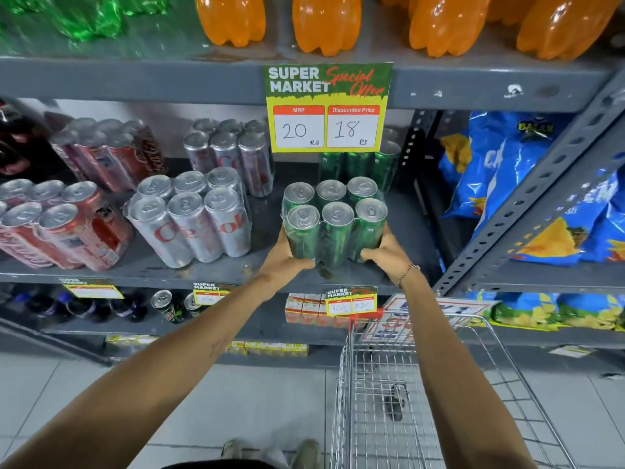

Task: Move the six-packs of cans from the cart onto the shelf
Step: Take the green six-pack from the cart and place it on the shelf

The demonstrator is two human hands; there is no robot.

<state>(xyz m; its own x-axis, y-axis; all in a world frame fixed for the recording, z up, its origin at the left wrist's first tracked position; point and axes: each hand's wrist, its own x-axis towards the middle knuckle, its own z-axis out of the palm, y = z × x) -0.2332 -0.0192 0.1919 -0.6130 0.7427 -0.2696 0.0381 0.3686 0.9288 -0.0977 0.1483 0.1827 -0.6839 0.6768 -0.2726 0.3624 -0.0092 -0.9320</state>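
A shrink-wrapped six-pack of green cans [334, 221] stands on the grey shelf [203, 270] near its front edge. My left hand [287, 255] grips its lower left side and my right hand [385, 250] grips its lower right side. Behind it, partly hidden by a price sign, stands another green six-pack [358, 165]. To the left are two silver six-packs [192, 218] [230, 154] and red six-packs [64, 225] [108, 154]. The wire cart [422, 394] is below right; I see no packs in it.
A yellow and green price sign [326, 108] hangs from the shelf above, which carries orange bottles [324, 22] and green bottles [84, 15]. Blue snack bags [527, 184] fill the rack on the right. A slanted metal upright [541, 194] borders the shelf's right end.
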